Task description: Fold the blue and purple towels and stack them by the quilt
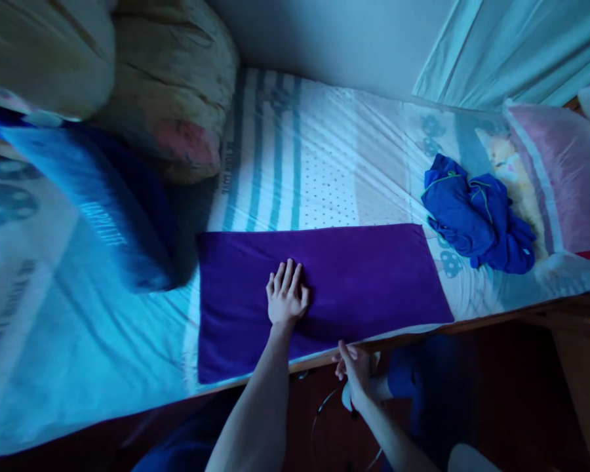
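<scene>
A purple towel (364, 282) lies spread flat on the bed, its near edge along the mattress edge. My left hand (286, 295) rests palm down on the towel's middle, fingers stretched out flat. Down at the near edge of the towel, my right hand (354, 370) pinches the cloth's edge with closed fingers.
A crumpled blue garment (476, 219) lies on the patterned sheet (305, 164) to the right, beside a pink pillow (565, 170). A blue folded blanket (108, 203) and large cushions (172, 85) sit at the left. The wooden bed frame (545, 311) runs along the near side.
</scene>
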{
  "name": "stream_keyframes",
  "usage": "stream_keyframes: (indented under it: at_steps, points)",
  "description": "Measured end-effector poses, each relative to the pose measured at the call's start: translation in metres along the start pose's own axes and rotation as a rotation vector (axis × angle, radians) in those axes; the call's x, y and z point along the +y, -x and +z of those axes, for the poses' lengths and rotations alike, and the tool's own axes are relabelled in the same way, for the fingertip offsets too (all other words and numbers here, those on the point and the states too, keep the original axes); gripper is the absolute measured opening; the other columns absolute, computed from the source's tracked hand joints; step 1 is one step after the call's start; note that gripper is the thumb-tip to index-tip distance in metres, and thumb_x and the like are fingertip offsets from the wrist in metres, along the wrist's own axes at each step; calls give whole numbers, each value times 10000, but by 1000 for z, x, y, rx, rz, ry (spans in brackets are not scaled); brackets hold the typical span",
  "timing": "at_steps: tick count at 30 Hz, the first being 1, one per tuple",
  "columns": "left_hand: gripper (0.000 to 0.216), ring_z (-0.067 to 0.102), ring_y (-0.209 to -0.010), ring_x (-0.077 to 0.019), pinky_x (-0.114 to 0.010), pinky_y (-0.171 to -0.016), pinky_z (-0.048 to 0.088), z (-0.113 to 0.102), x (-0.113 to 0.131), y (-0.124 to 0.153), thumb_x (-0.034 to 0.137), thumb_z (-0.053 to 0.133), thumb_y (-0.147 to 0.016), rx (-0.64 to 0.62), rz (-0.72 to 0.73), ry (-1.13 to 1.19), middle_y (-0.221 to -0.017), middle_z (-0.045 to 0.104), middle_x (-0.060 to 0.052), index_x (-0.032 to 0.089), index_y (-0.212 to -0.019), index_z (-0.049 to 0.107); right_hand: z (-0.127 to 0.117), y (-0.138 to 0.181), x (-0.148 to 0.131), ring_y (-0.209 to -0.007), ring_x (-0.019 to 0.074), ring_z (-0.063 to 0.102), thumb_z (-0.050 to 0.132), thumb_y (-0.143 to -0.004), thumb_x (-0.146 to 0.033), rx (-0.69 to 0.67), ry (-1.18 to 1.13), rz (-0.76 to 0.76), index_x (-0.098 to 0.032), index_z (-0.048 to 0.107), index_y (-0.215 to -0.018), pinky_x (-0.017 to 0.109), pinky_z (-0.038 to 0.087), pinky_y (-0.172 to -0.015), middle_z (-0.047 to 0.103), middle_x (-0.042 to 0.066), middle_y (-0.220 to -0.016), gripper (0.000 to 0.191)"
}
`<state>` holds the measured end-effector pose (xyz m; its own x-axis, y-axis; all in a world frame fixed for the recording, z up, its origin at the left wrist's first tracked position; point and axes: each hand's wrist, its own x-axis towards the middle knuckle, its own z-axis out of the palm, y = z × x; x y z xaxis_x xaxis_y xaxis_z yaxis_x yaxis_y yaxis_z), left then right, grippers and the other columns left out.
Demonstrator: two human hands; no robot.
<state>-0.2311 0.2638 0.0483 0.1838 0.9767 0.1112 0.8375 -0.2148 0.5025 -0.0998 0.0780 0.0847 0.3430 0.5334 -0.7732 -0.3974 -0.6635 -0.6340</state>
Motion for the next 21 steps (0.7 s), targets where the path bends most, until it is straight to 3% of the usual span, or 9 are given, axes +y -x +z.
stream_keyframes:
  at_steps: [4,9,14,21]
  points:
    - [627,313,-1515,-302,-538,-1254,199,1,-1,0,265,490,-899,7,11,-3,-1610,391,-96,214,-1523,450,-4,-8,-10,-267,77,413,751,-611,-735,49,67,22,-196,586,-587,198,235,-291,570,-21,-415,565]
    - [661,296,-1521,-312,-553,-1256,186,1,-1,0,257,507,-878,-6,-5,22,-1622,370,-89,224,-1534,431,-3,-18,-23,-271,62,387,764,-618,-687,126,60,-13,-184,637,-649,207,215,-299,609,-18,-464,520]
    - [634,312,-1515,-311,-546,-1255,195,2,-1,-1,260,504,-880,10,-3,29,-1610,393,-101,205,-1511,468,-10,-31,-34,-281,40,321,792,-618,-612,48,125,95,-205,502,-471,212,166,-322,505,-34,-379,520]
    - [624,306,-1518,-303,-542,-1257,188,3,-1,-1,262,494,-884,13,-4,36,-1610,396,-97,206,-1505,475,-25,-51,-35,-324,38,314,763,-711,-427,-47,264,178,-200,482,-407,212,181,-363,450,-39,-358,472]
